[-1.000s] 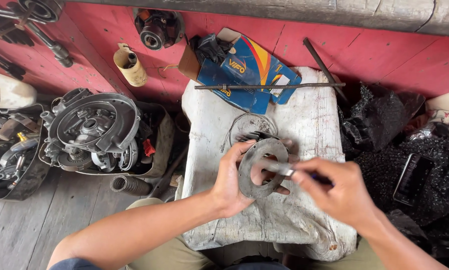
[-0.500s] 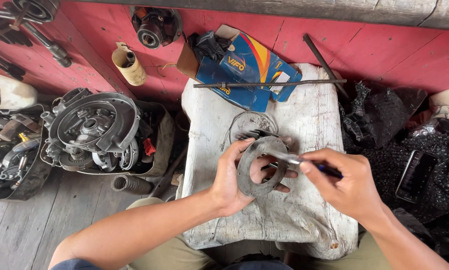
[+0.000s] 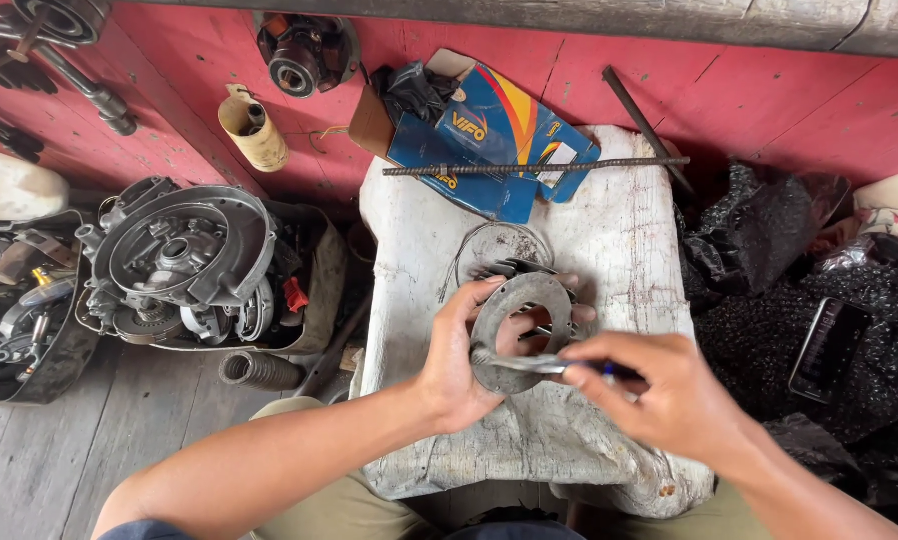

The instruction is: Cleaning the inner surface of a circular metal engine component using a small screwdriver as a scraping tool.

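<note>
Compared with a second ago, the right hand [image 3: 669,395] is sliding a bit toward the person and the tool tip is now sitting lower on the ring's edge, while everything else is staying put. Going big to small: the white worn bench [image 3: 619,250] is carrying the work, the grey engine casing [image 3: 184,255] is lying in a tub off to the left on the floor, the blue cardboard box [image 3: 489,140] is leaning at the red wall with a thin metal rod [image 3: 534,167] lying across it. Then the flat grey ring plate [image 3: 519,335], which the left hand [image 3: 459,365] is pinching by its rim, thumb on top and fingers curled behind, holding it up just above the bench over some finned part. That right hand is pressed together around a small metal tool [image 3: 529,364], its tip touching the ring's lower edge. What's worrying me: if the tool is slipping off that edge, it's heading straight for the left thumb, since it's right beside it. The ring is also hanging on a fairly light grip, so a hard pry could be twisting it loose and dropping it onto the part below.
</note>
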